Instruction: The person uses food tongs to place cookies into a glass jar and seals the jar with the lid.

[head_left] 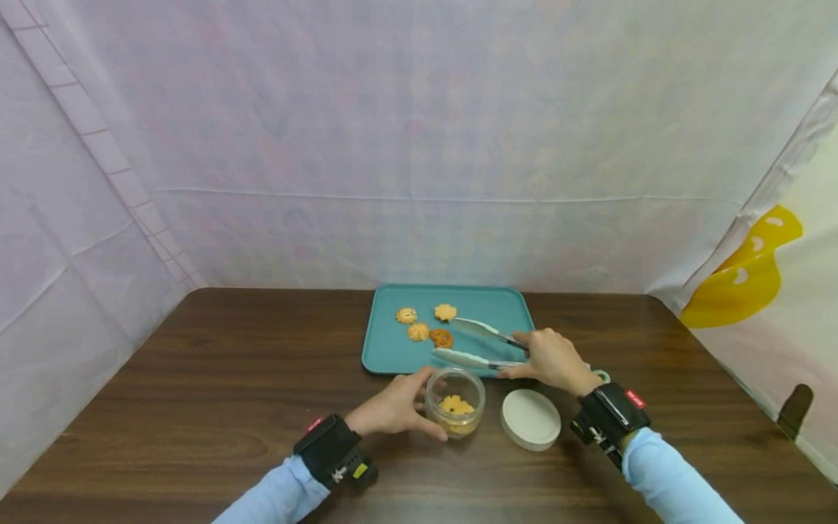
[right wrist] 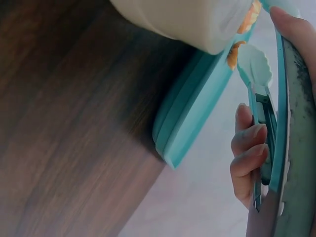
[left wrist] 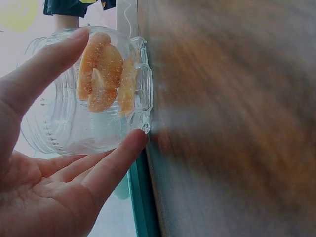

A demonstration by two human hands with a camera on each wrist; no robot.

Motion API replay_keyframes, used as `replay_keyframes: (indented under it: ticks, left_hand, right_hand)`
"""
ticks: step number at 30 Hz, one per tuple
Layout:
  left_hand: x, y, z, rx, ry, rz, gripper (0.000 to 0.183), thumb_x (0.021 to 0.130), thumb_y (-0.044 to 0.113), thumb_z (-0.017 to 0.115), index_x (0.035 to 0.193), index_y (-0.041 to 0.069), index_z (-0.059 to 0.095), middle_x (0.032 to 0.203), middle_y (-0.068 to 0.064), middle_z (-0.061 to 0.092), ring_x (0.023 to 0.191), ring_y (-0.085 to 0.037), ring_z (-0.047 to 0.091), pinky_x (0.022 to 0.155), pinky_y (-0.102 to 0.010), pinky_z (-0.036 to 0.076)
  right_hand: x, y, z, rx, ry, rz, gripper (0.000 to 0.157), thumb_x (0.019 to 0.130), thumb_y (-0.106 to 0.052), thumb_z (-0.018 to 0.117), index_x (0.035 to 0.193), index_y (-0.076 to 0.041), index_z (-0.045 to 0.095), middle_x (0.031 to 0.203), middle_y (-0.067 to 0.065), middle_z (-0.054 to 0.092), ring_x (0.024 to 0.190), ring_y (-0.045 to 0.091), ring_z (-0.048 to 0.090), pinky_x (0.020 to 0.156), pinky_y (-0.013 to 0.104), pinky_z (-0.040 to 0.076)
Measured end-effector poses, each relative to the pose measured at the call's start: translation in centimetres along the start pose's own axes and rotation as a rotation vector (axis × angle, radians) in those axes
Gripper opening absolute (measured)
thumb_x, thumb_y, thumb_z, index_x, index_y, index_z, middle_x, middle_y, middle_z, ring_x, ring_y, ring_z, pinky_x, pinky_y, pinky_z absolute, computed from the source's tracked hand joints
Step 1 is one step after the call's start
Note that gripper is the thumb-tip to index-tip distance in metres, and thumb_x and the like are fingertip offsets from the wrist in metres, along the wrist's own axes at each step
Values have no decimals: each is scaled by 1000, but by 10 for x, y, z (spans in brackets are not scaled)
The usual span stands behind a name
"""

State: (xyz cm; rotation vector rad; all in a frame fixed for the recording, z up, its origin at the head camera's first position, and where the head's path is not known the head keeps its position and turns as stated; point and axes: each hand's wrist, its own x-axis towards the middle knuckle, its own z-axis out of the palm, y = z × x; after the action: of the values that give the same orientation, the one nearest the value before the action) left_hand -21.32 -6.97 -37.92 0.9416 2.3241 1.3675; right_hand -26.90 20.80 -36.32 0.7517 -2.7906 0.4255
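My left hand [head_left: 396, 406] holds a clear glass jar [head_left: 481, 402] that stands on the table. In the left wrist view, the thumb lies along one side of the jar and the fingers along the other. Pale cookies [left wrist: 103, 74] lie inside the jar. My right hand [head_left: 555, 362] grips a pair of tongs [head_left: 463, 358] with pale green scalloped tips, spread apart over the teal tray [head_left: 380, 356]. On that tray lie several cookies; one flower-shaped cookie [head_left: 445, 312] is beside the far tip, and a browner cookie [head_left: 441, 338] lies between the tongs' arms.
A round white lid [head_left: 530, 419] lies on the table right of the jar, below my right hand. The dark wooden table [head_left: 229, 393] extends to both sides. Behind the tray hangs a pale cloth [head_left: 419, 145], with another cloth at each side.
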Motion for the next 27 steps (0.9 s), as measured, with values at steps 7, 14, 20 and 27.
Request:
replay_keyframes:
  ticks: [7,14,20,27]
  left_hand:
    - [0,0,0,15,0,9,70,65,17,78,121,-2,40,121,-25,52,110,-35,51,87,-39,54]
    - [0,3,0,7,-8,-31,70,65,15,78,122,0,41,123,-23,52,111,-32,51,88,-38,54]
    - [0,3,-1,17,4,-27,73,63,16,78,123,-1,40,125,-23,51,110,-32,51,88,-38,54]
    - [0,3,-1,10,-2,-32,73,64,16,78,124,-1,39,125,-23,50,111,-32,51,88,-38,54]
  right_hand:
    - [5,-1,3,2,-36,13,72,58,-58,71,105,-4,65,60,0,54,50,9,40,38,24,35]
    - [8,-4,3,22,-46,27,76,58,-57,71,108,0,64,84,16,69,56,12,49,40,29,44]
    - [10,-8,4,12,-61,47,68,60,-50,74,106,-1,64,79,14,68,54,13,48,39,29,43]
    - [8,-12,5,14,-18,24,52,62,-42,75,96,-3,68,55,-2,50,46,10,39,35,24,33]
